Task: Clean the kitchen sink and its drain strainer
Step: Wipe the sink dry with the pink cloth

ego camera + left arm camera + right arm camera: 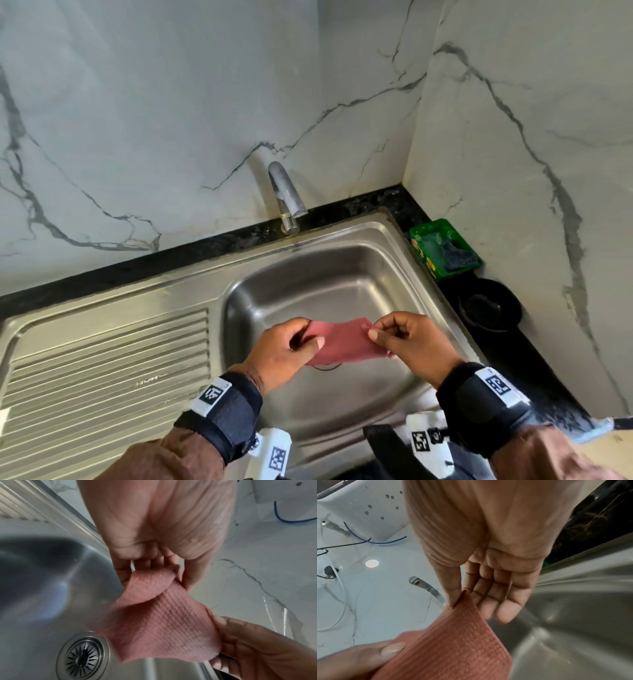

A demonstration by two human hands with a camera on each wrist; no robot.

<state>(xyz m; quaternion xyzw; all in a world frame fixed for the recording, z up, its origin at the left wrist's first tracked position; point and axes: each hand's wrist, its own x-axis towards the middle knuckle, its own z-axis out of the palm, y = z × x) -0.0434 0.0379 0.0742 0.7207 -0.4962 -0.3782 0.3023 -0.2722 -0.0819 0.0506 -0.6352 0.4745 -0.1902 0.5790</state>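
Observation:
A thin pink textured cloth (342, 342) is stretched between both hands above the steel sink basin (342, 274). My left hand (291, 346) grips its left edge between thumb and curled fingers. My right hand (394, 337) pinches the upper right corner with thumb and forefinger, the other fingers loosely bent. In the left wrist view the cloth (163, 622) hangs over the round slotted drain strainer (84, 657) in the basin floor. In the right wrist view the cloth (453, 649) runs from my right thumb down to the left hand's thumb (388, 650).
A chrome tap (286, 195) rises behind the basin. The ribbed drainboard (102, 370) lies to the left. A green box with a dark scrubber (443, 248) and a black round dish (489, 305) sit on the black counter at right. Marble walls close the corner.

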